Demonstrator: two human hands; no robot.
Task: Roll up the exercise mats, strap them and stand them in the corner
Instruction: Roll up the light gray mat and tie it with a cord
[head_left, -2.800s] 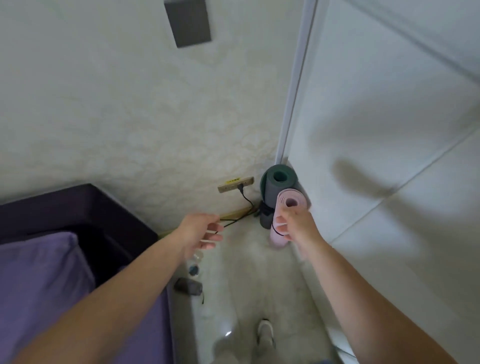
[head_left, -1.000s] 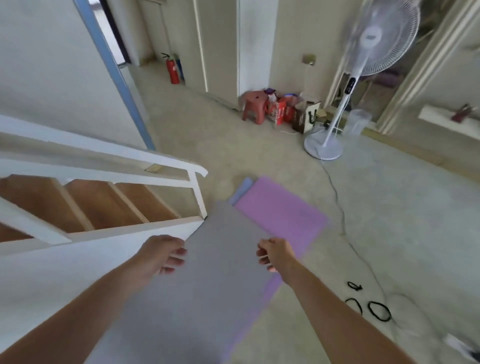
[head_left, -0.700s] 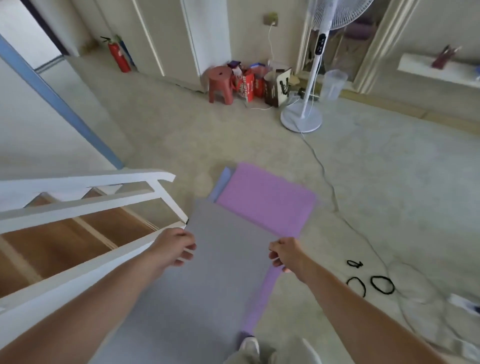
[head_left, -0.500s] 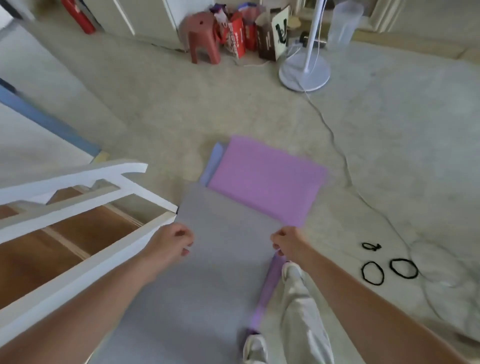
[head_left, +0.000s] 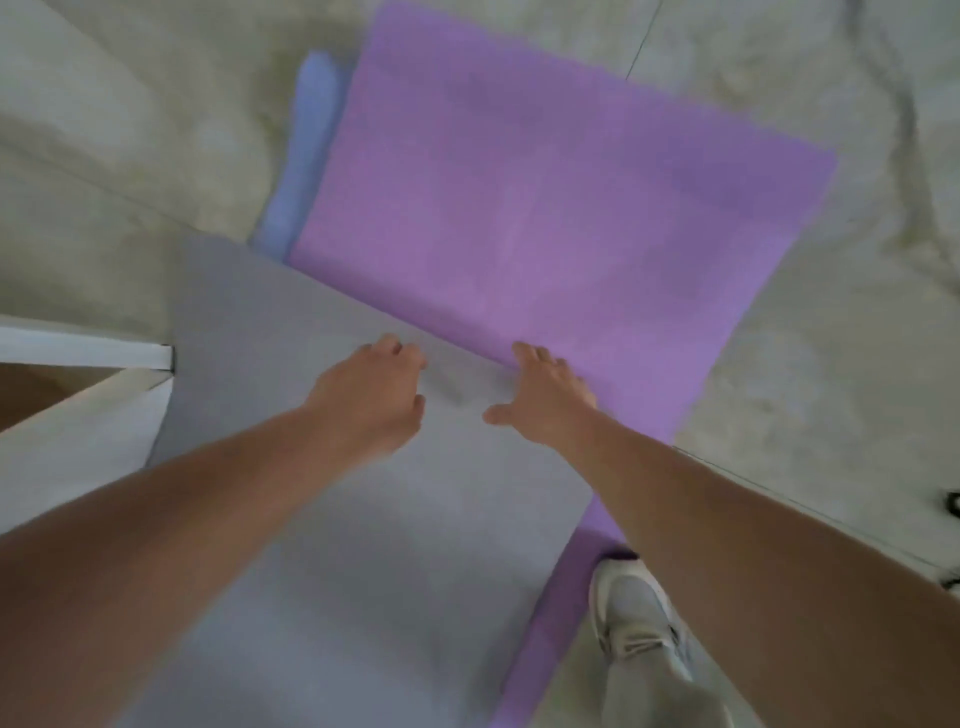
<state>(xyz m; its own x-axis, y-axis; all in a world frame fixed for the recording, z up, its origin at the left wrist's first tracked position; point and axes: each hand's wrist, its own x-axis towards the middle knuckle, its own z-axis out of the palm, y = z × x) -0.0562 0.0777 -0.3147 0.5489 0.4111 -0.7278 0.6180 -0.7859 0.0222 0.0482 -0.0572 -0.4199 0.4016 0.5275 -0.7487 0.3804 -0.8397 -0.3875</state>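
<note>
Grey mat (head_left: 332, 519) lies flat on the floor (head_left: 130, 156) over the purple mat (head_left: 545, 208) and blue mat (head_left: 311, 130), all unrolled and unstrapped. Your right hand (head_left: 545, 400) spreads on its far edge; your left hand (head_left: 369, 400) curls there, grip unclear.

Grey mat (head_left: 337, 519) flat ovr purple mat (head_left: 545, 208)

No readable text, label or number anywhere.
</note>
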